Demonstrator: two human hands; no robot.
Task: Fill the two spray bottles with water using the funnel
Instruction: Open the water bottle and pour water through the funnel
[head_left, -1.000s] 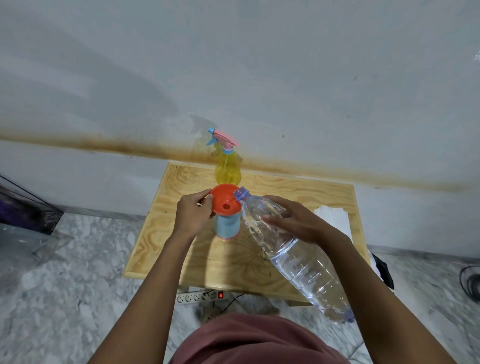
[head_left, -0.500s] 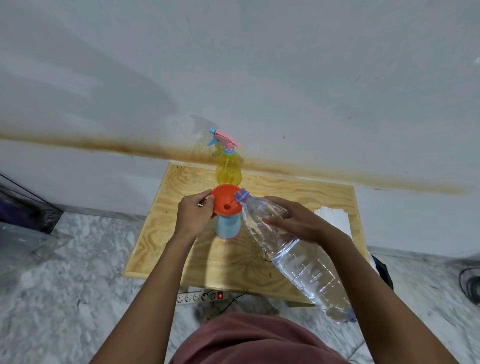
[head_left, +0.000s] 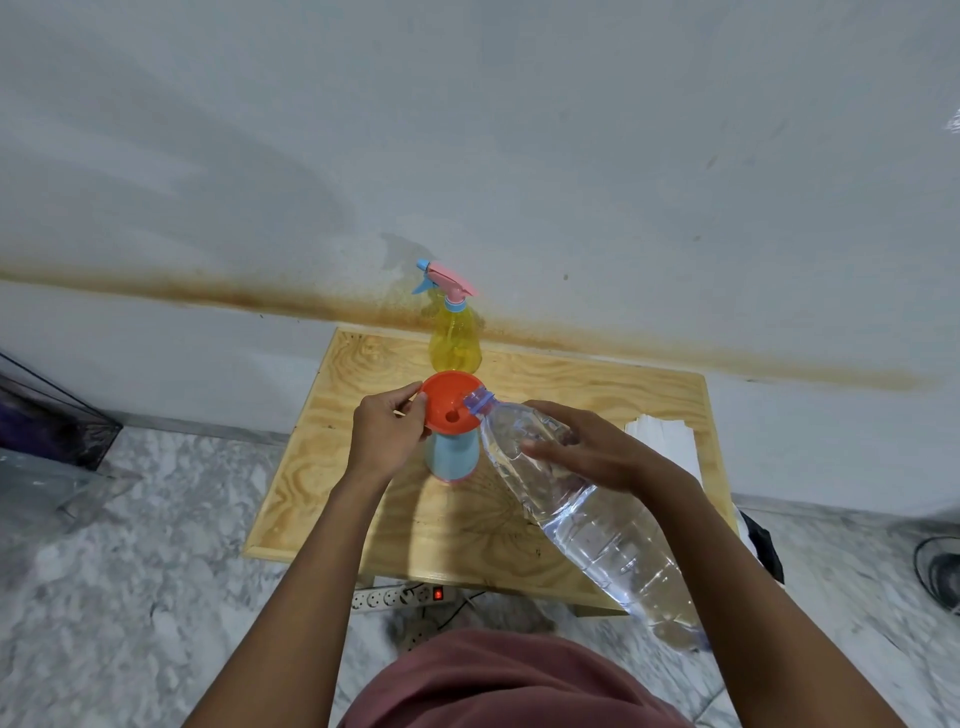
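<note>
As clear water bottle (head_left: 582, 499) has tipped further since a second ago, its mouth now sits over orange funnel (head_left: 449, 408) rim: pouring underway. Left hand (head_left: 384, 434) pinches funnel rim atop blue spray bottle (head_left: 451, 457). Right hand (head_left: 587, 447) wrapped round bottle shoulder. Yellow spray bottle (head_left: 454, 338) capped, behind; fill level unclear.

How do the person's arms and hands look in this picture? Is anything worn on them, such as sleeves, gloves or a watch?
Both arms are bare along all the length that shows; no sleeve reaches into view. The left hand and the right hand wear no gloves, and no watch, ring or bracelet shows. The only clothing in view is a dusty-red garment at the bottom edge of the picture.
</note>
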